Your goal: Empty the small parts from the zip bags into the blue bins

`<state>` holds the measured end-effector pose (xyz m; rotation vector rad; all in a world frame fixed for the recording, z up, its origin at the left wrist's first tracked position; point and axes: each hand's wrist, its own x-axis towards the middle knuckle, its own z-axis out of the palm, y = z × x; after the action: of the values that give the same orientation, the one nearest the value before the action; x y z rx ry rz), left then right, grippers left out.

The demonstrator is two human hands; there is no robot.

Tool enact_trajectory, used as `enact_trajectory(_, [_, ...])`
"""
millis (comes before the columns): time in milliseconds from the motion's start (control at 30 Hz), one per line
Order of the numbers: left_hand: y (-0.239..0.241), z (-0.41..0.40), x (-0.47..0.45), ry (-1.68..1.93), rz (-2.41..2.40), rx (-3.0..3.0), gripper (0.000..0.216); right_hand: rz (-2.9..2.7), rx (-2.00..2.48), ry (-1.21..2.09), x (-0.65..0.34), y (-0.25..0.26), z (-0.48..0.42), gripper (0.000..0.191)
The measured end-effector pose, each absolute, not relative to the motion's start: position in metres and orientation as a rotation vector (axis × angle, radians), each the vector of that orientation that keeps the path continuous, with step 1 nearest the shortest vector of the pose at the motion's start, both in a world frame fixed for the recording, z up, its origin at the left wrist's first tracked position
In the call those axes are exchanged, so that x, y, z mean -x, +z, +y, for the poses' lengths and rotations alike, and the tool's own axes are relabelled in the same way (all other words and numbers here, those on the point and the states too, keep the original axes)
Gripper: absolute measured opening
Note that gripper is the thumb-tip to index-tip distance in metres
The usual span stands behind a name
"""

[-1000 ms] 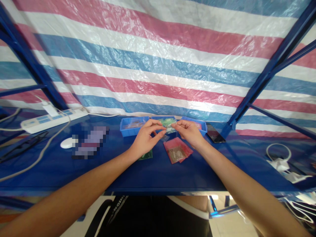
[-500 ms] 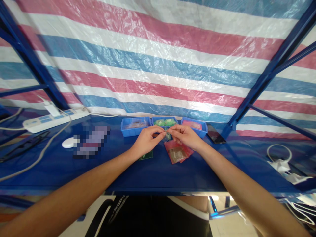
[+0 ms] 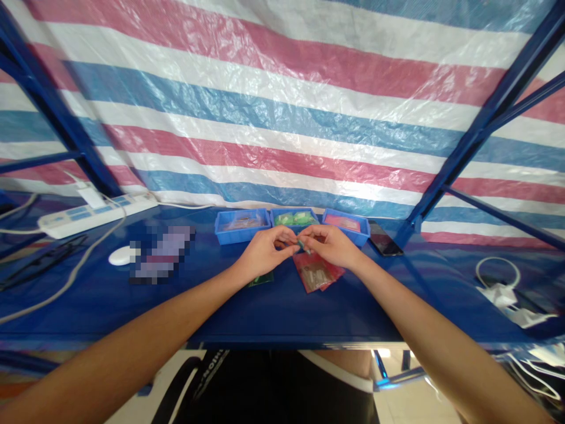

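Observation:
My left hand [image 3: 263, 252] and my right hand [image 3: 330, 245] meet fingertip to fingertip above the blue table [image 3: 282, 306]. Both pinch one small clear packet [image 3: 301, 242] between them; its contents are too small to name. Red packets [image 3: 316, 272] lie on the table just under my right hand. A green packet [image 3: 261, 278] peeks out from under my left hand. Behind my hands stand three small blue trays: the left tray [image 3: 241, 225] with clear packets, the middle tray [image 3: 293, 218] with green packets, the right tray [image 3: 346, 225] with red packets.
A dark phone [image 3: 385, 242] lies right of the trays. On the left are a white power strip [image 3: 95, 213], a white mouse [image 3: 120, 255], cables and a blurred-out object [image 3: 161, 253]. White cables [image 3: 503, 285] sit at the right. A striped tarp hangs behind; blue frame posts stand at both sides.
My hands have drawn closer together and dropped slightly toward the table. The packet, earlier stretched between them in front of the middle tray, is now bunched between the touching fingertips.

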<state>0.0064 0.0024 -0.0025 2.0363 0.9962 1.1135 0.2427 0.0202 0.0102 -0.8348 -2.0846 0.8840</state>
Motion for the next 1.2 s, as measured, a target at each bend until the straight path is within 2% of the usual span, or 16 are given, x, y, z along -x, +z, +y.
enact_trajectory(100, [-0.005,0.005,-0.005,1.106,1.037,-2.071,0.033,-2.242,0.839,0.56,-0.246,0.012,0.02,0.019])
enact_trajectory(233, [-0.008,0.006,-0.006,1.072,1.012,-2.068,0.047,-2.313,0.855,0.416,-0.245,0.007,0.022,0.024])
enact_trajectory(333, [-0.007,0.005,-0.005,1.031,0.998,-2.105,0.049,-2.332,0.857,0.406,-0.243,0.004,0.024,0.024])
enact_trajectory(500, [-0.003,0.005,-0.002,0.97,1.07,-2.308,0.023,-2.328,0.859,0.4,-0.244,0.007,0.022,0.026])
enact_trajectory(700, [0.009,-0.001,-0.006,1.174,0.978,-2.376,0.013,-2.134,0.919,0.398,-0.245,0.007,0.024,0.02])
enact_trajectory(833, [0.014,-0.004,-0.005,1.267,0.962,-2.374,0.014,-2.067,0.908,0.587,-0.244,0.002,0.026,0.037])
enact_trajectory(1033, [-0.002,0.006,0.003,1.006,1.07,-2.533,0.027,-2.363,0.939,0.351,-0.244,-0.002,0.025,0.031])
enact_trajectory(1200, [-0.008,0.01,0.004,0.93,1.114,-2.51,0.038,-2.388,0.945,0.361,-0.244,0.002,0.024,0.031])
